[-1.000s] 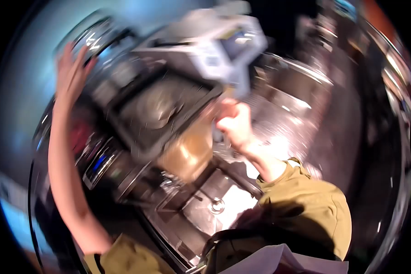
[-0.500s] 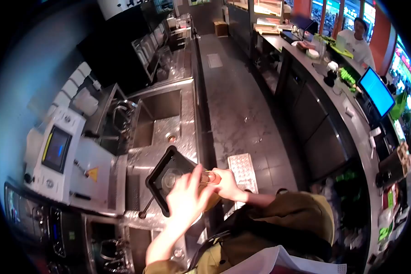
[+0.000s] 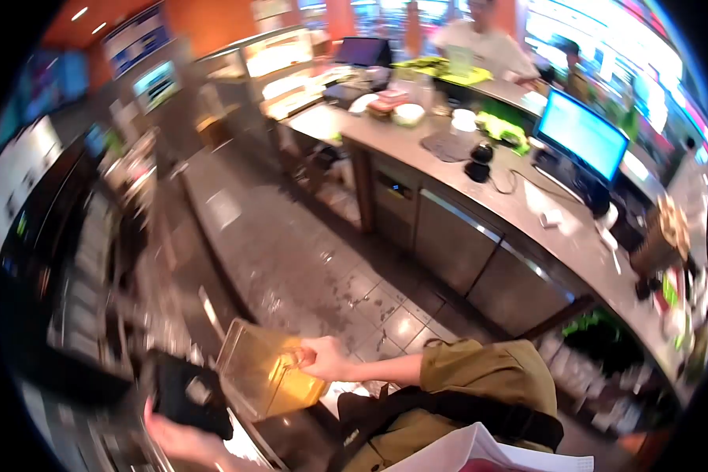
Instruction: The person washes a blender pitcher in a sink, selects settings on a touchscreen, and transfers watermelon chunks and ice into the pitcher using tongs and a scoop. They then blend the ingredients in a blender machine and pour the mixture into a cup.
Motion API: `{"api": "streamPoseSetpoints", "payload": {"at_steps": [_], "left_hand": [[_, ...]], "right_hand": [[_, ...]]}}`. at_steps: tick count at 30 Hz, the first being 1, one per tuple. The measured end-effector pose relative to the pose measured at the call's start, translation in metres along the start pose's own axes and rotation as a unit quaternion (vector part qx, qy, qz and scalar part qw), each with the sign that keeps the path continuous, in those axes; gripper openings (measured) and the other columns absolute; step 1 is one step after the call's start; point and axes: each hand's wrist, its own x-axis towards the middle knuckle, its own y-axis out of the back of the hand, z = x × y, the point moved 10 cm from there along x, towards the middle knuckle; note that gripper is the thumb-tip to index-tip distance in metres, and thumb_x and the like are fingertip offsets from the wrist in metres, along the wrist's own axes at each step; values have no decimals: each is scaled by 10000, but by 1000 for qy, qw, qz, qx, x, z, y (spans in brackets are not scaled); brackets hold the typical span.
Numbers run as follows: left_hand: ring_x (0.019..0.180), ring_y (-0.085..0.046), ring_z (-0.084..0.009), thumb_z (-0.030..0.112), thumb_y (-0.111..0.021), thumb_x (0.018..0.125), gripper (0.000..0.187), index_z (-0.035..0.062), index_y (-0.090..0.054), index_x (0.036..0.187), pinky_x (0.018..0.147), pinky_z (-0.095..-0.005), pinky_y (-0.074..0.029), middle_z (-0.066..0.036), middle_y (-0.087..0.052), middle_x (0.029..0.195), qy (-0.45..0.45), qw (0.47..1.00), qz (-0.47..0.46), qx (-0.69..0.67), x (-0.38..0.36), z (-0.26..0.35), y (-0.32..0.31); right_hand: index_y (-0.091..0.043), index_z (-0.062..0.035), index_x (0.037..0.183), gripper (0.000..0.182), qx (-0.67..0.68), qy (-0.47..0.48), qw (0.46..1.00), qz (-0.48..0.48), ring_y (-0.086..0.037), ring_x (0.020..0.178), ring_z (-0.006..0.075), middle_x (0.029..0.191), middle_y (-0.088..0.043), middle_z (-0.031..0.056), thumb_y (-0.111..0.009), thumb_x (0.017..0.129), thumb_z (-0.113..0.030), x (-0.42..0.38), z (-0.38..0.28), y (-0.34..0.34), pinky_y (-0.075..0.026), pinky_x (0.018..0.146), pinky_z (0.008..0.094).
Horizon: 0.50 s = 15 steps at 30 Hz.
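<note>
My right hand [image 3: 322, 358] is closed on the near side of a clear, square-sided pitcher [image 3: 248, 358], which is tilted and holds yellow contents [image 3: 295, 385]. Whether the fingers wrap a handle cannot be made out. Low on the left, my left hand [image 3: 181, 436] is smeared by motion beside a black tray [image 3: 169, 385]. It seems to meet the tray's near edge, but its fingers do not show clearly. A small pale object [image 3: 199, 393] lies blurred in the tray.
Along the left runs a blurred metal worktop. A wet tiled floor [image 3: 291, 275] separates it from a long counter [image 3: 519, 228] bearing a monitor [image 3: 582, 134] and a black device [image 3: 480, 161]. A person in a white top [image 3: 488, 47] stands beyond the counter.
My view has swung to the right. My left hand has come away from the pitcher and moved down to the left. The pitcher, in my right hand, now shows its yellow contents.
</note>
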Motion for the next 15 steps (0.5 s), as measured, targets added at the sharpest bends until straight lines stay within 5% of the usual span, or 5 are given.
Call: {"api": "streamPoseSetpoints", "payload": {"at_steps": [4,10,13,15], "left_hand": [[919,-502,-258,199,-401,871,277,-10,-515,1011,851,-349,-375,-148,-537,990,127,983,-63,-117,48,-108,-204],[986,-454,-258,188,-432,855,306,2,-424,1098,887,-363,-338,-150,-476,1077,383,872,-220,-212,44,-236,-493],[1019,-430,-258,182,-448,847,348,8,-379,1141,905,-370,-320,-151,-446,1121,466,841,-156,-225,78,-338,-570],[1042,-414,-258,179,-458,842,384,12,-349,1170,917,-374,-307,-152,-426,1150,492,845,-33,-206,117,-422,-571]], "right_hand": [[-533,-56,670,169,-40,-48,997,45,-565,554,213,569,-554,70,-609,554,-152,148,51,-15,-426,512,316],[-506,-64,626,172,-64,-59,995,55,-566,585,233,591,-562,64,-616,544,-166,370,77,-53,-431,536,334],[-495,-53,617,162,-40,-4,997,61,-553,553,188,579,-536,78,-621,569,-143,489,104,-76,-424,512,314],[-545,-44,704,122,55,-3,998,-40,-537,592,124,658,-547,47,-612,612,-88,566,126,-104,-427,518,278]]}}
